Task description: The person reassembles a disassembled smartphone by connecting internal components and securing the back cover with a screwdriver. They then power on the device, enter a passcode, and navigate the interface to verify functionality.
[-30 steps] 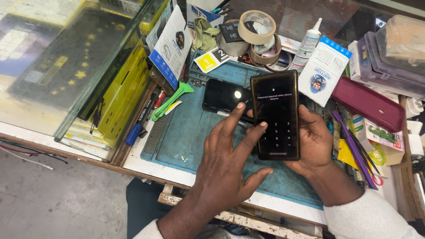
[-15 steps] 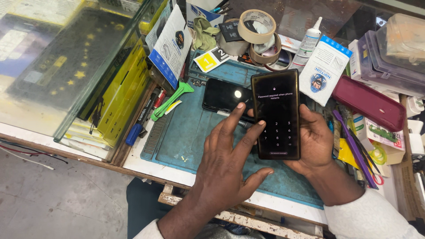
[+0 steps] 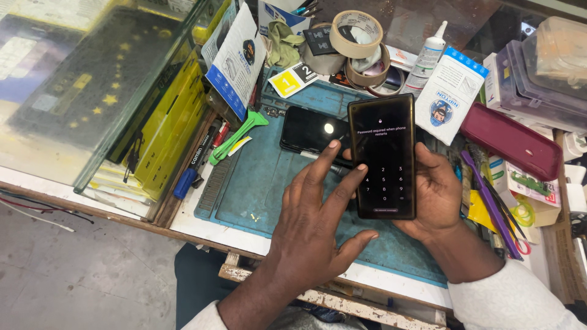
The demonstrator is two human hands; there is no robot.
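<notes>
The right hand [image 3: 437,195] is wrapped around a phone [image 3: 383,156]; the left hand [image 3: 312,226], fingers spread, taps its screen. Thin, slick, fragile glass: best gripped by the edges.

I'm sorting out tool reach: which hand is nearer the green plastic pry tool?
Left. The left hand lies right of and below the green pry tool on the blue mat. The right hand, holding the lit phone, is farther right.
</notes>
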